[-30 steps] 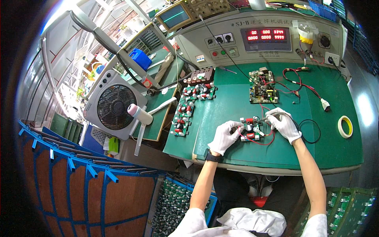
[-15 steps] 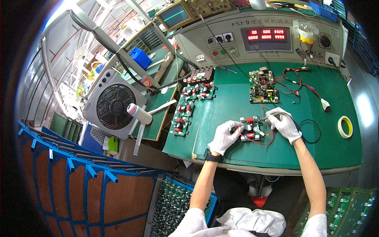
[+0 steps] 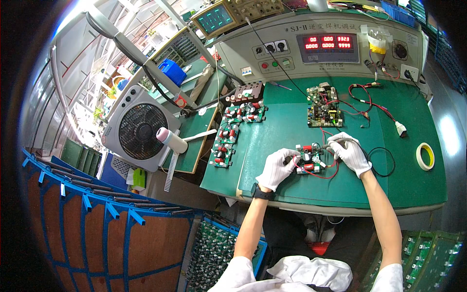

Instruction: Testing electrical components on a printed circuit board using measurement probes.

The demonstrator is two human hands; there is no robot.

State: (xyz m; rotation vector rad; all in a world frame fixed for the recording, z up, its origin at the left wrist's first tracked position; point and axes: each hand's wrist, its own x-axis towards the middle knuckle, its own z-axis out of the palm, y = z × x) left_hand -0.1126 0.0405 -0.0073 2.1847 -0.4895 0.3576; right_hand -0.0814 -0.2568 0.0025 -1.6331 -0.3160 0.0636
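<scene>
Your left hand (image 3: 276, 168), in a white glove, rests its fingers against the left edge of a small circuit board (image 3: 308, 159) that lies flat on the green worktop (image 3: 292, 190), near its front edge and between your two hands. Its grip is loosely curled on the board's side; whether it truly pinches the board you cannot tell from this view. Your right hand (image 3: 348, 153), also gloved, sits just to the right of the board with its fingers closed on a thin dark probe (image 3: 336, 141) whose tip points at the board's upper right corner. A red wire (image 3: 318, 174) loops out from the board's front side, and a black cable (image 3: 384, 160) curls on the worktop just right of your right hand. Further back lies a second circuit board (image 3: 322, 107) with red leads (image 3: 369, 100) attached. A row of boards (image 3: 228, 134) runs along the worktop's left side. A roll of yellow tape (image 3: 425, 156) lies well apart at the right. A grey fan (image 3: 138, 129) stands to the left of the worktop.
</scene>
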